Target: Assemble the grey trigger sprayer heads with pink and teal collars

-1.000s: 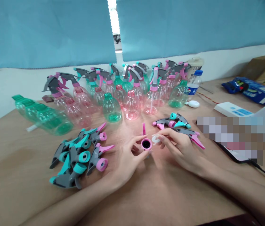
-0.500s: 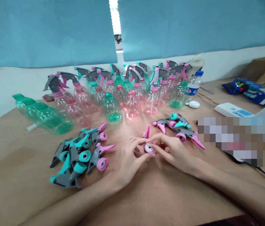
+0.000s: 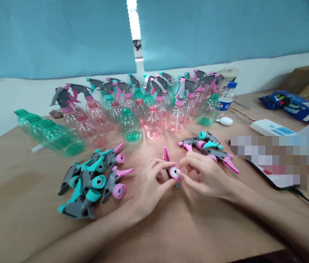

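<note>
Blurred: a pixelated patch (image 3: 272, 162) on the counter (image 3: 14, 182) hides whatever lies beneath it.
Hidden: the left hand (image 3: 151, 186) and right hand (image 3: 209, 179) cover much of the pink sprayer collar (image 3: 174, 172).
Cut off: the bottom edge takes both forearms; the right edge takes the cardboard box (image 3: 305, 78).
Too small: the print on the water bottle's blue label (image 3: 225, 103).

Pink spray-head collar (image 3: 170, 172) around a white disc (image 3: 174, 171) with a black centre
</note>
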Demonstrator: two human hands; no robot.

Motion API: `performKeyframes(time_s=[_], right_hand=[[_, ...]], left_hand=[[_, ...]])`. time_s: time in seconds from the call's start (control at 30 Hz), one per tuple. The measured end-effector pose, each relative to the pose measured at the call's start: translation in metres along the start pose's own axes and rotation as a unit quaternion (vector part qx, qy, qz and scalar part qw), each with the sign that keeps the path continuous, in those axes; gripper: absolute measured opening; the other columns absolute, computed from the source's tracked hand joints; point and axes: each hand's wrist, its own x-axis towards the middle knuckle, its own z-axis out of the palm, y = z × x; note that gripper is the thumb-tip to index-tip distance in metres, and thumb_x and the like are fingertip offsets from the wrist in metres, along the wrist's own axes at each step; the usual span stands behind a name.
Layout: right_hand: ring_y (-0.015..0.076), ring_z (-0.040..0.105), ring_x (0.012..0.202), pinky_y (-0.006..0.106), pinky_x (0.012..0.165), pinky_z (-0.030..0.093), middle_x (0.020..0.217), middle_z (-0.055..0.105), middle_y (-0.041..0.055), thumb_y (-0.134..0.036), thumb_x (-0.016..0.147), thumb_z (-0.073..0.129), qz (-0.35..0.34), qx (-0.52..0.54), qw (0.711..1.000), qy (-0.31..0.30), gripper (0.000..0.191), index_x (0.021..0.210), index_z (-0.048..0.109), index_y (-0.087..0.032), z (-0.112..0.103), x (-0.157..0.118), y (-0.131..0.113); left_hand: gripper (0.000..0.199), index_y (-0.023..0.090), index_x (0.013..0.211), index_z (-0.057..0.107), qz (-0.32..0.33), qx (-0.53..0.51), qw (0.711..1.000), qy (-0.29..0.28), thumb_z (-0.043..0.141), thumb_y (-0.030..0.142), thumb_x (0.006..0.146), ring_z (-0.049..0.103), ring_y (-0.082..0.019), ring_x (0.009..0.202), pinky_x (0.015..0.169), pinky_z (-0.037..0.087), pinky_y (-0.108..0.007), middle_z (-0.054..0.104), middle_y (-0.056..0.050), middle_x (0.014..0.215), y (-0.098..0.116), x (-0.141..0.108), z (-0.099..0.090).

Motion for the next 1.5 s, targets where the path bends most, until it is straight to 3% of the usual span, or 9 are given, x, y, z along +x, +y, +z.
performKeyframes(time_s=[0.3,0.67,0.87,1.17,1.5], right_hand=[[0.0140,0.053,0.073,0.025,0.065,0.042,0.083,0.059,0.0023,-0.014,0.076,0.056,0.035,0.001,0.998,-0.058,0.012,0.088,0.057,-0.019,-0.006,0.003,0.000],[0.0094,0.046,0.054,0.021,0.049,0.032,0.065,0.055,-0.0039,-0.017,0.075,0.058,0.088,-0.002,0.992,-0.094,0.011,0.085,0.059,-0.020,-0.012,0.005,-0.003],[0.0095,0.047,0.050,0.022,0.047,0.030,0.059,0.056,-0.0043,-0.022,0.077,0.062,0.087,-0.040,0.993,-0.067,0.007,0.083,0.062,-0.020,-0.008,0.004,-0.003],[0.0093,0.049,0.049,0.023,0.049,0.031,0.062,0.062,-0.0031,-0.020,0.083,0.058,0.014,-0.036,0.999,-0.026,0.011,0.091,0.065,-0.019,0.002,-0.001,-0.001],[0.0103,0.050,0.052,0.024,0.050,0.028,0.059,0.059,-0.0037,-0.023,0.079,0.061,0.044,-0.100,0.993,-0.046,0.007,0.084,0.064,-0.019,-0.007,0.001,-0.004]], left_hand=[[0.026,0.024,0.101,0.064,0.039,0.033,0.999,-0.006,0.070,0.019,0.077,0.056,-0.020,0.090,0.080,0.046,-0.033,0.059,-0.003,0.097,0.000,-0.001,-0.001],[0.030,0.027,0.112,0.061,0.078,0.085,0.993,-0.024,0.061,0.016,0.084,0.053,-0.023,0.096,0.081,0.047,-0.037,0.057,-0.005,0.102,-0.004,-0.002,0.002],[0.034,0.027,0.116,0.056,0.099,0.090,0.990,-0.032,0.059,0.013,0.085,0.050,-0.023,0.100,0.085,0.045,-0.037,0.054,-0.005,0.103,-0.006,-0.003,0.003],[0.028,0.026,0.112,0.057,0.103,0.088,0.990,-0.048,0.056,0.013,0.087,0.049,-0.022,0.099,0.084,0.045,-0.036,0.054,-0.005,0.103,-0.005,-0.003,0.003],[0.034,0.025,0.118,0.053,0.096,0.110,0.989,-0.028,0.058,0.013,0.087,0.049,-0.022,0.099,0.084,0.046,-0.036,0.052,-0.005,0.104,-0.005,-0.004,0.004]])
